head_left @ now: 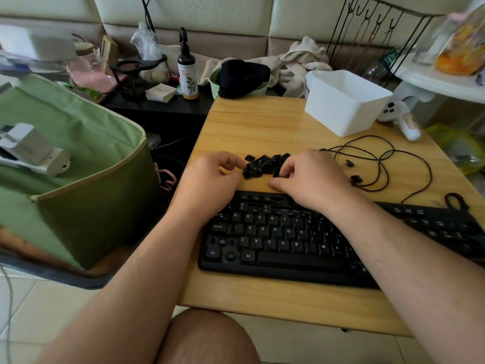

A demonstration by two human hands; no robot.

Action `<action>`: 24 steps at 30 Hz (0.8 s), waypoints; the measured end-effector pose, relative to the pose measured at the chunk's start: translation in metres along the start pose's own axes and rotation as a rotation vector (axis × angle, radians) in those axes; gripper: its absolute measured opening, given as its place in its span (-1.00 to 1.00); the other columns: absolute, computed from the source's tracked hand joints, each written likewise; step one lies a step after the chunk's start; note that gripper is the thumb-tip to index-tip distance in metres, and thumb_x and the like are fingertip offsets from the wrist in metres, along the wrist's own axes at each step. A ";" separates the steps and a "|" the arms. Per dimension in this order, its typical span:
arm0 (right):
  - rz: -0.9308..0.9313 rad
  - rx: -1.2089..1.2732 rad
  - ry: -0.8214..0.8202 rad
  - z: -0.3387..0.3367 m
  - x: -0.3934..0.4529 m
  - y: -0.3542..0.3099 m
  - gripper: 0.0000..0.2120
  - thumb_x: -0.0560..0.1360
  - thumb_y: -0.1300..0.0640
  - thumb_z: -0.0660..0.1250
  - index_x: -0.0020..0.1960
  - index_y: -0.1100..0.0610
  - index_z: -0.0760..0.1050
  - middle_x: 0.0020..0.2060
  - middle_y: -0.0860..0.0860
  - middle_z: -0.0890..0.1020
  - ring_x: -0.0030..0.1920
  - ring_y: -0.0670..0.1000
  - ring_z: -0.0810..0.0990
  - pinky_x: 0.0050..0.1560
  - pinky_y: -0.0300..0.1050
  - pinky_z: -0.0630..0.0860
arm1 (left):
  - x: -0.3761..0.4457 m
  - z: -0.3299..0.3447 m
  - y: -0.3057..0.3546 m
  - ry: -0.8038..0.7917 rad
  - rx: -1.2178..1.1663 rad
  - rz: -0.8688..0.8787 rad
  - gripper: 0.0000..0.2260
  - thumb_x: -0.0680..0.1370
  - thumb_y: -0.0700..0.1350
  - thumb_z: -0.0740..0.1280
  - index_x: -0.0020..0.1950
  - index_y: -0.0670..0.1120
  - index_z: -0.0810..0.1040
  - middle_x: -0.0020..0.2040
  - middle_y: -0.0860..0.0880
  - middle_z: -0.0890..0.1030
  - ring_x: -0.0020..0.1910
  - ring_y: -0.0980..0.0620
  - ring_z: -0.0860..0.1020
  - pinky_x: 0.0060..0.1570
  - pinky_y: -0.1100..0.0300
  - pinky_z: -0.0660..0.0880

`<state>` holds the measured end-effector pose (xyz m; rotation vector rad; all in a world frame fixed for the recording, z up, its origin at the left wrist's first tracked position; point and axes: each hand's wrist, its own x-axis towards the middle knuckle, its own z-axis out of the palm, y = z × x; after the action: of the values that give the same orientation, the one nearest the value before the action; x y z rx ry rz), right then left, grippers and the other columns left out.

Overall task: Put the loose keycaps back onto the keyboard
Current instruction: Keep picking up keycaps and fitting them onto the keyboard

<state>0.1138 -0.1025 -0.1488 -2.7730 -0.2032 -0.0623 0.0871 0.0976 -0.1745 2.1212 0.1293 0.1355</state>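
Nearest the viewer, at 6 o'clock, a bare knee (207, 337) sits below the front edge of a light wooden table (262, 303). On the table, a black keyboard (288, 248) runs from the centre toward 3 o'clock; several of its sockets show bare stems where caps are missing, among them spots on the bottom row near the left corner.

Two bare forearms reach in from 7 and 4 o'clock and cross over the keyboard. Just beyond its far edge, at the centre, lies a small pile of loose black keycaps (265, 165) on the wood. The left hand (210, 179) rests at the pile's 9 o'clock side, fingers curled, fingertips meeting the nearest caps; whether it actually grips one cannot be told. The right hand (312, 177) sits at the pile's 3 o'clock side, its fingers bent down into the caps and its thumb stretched out along the keyboard's far edge; its hold is likewise unclear.

Toward 2 o'clock from the hands, a thin dark cable (380, 164) loops over the table, with two stray dark pieces (355, 178) near it. Farther back, at 1 o'clock, stands a white plastic bin (343, 106). At 9 o'clock, off the table, a large green fabric bag (78, 158) stands open. At 11 o'clock, far back, a dark spray bottle (186, 67) stands upright, and at 12 o'clock a black cloth (244, 77) lies bunched before cream cushions.
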 end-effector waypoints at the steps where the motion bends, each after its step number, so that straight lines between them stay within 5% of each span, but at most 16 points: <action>1: -0.009 -0.026 -0.012 0.000 0.001 -0.002 -0.83 0.50 -0.13 0.50 -0.11 -0.04 0.69 -0.24 -0.15 0.61 -0.15 -0.07 0.57 -0.28 -0.21 0.38 | 0.000 0.000 0.000 -0.017 -0.006 0.001 -0.86 0.54 -0.01 0.40 -0.03 0.26 0.67 -0.04 0.16 0.63 -0.28 0.07 0.61 -0.16 -0.04 0.65; 4: -0.058 -0.039 -0.014 -0.003 -0.002 -0.003 -0.87 0.55 -0.08 0.45 -0.06 -0.05 0.70 -0.20 -0.13 0.62 -0.11 -0.04 0.59 -0.18 -0.16 0.40 | -0.002 0.001 -0.002 -0.081 -0.022 0.049 -0.84 0.55 0.00 0.44 0.00 0.29 0.68 -0.06 0.23 0.62 -0.32 0.20 0.53 -0.14 0.01 0.62; 8: -0.161 0.176 -0.042 -0.013 -0.013 -0.009 -0.92 0.58 -0.10 0.42 -0.06 -0.17 0.66 -0.26 -0.23 0.55 -0.20 -0.26 0.45 -0.26 -0.28 0.31 | -0.007 -0.003 -0.003 -0.184 -0.204 0.190 -0.76 0.55 -0.06 0.51 0.11 0.28 0.71 -0.06 0.16 0.67 -0.23 0.16 0.47 -0.07 0.13 0.55; 12: -0.191 0.311 -0.099 -0.011 -0.017 -0.011 -0.87 0.62 -0.11 0.36 -0.04 -0.19 0.67 -0.21 -0.13 0.67 -0.13 -0.16 0.57 -0.14 -0.22 0.47 | -0.010 -0.005 -0.004 -0.195 -0.280 0.242 -0.76 0.52 -0.10 0.55 0.09 0.21 0.72 -0.05 0.09 0.72 -0.08 -0.06 0.60 0.07 0.10 0.56; 17: -0.189 0.370 -0.121 -0.007 -0.017 -0.007 -0.84 0.64 -0.10 0.32 -0.02 -0.20 0.67 -0.15 -0.11 0.70 -0.10 -0.13 0.62 -0.10 -0.15 0.51 | -0.011 -0.006 -0.004 -0.197 -0.314 0.232 -0.77 0.50 -0.14 0.57 0.07 0.14 0.73 -0.07 0.09 0.74 -0.06 0.10 0.66 0.10 0.13 0.59; 24: -0.225 0.506 0.009 -0.009 -0.024 -0.004 -0.88 0.59 0.07 0.44 0.04 -0.15 0.68 -0.19 -0.22 0.66 -0.17 -0.24 0.56 -0.19 -0.48 0.40 | -0.010 -0.007 -0.004 -0.198 -0.333 0.216 -0.78 0.49 -0.15 0.57 0.10 0.08 0.73 -0.06 0.07 0.75 0.01 0.01 0.69 0.04 0.30 0.57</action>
<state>0.0894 -0.1051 -0.1404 -2.2378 -0.4587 -0.0690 0.0759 0.1045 -0.1746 1.7991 -0.2264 0.0678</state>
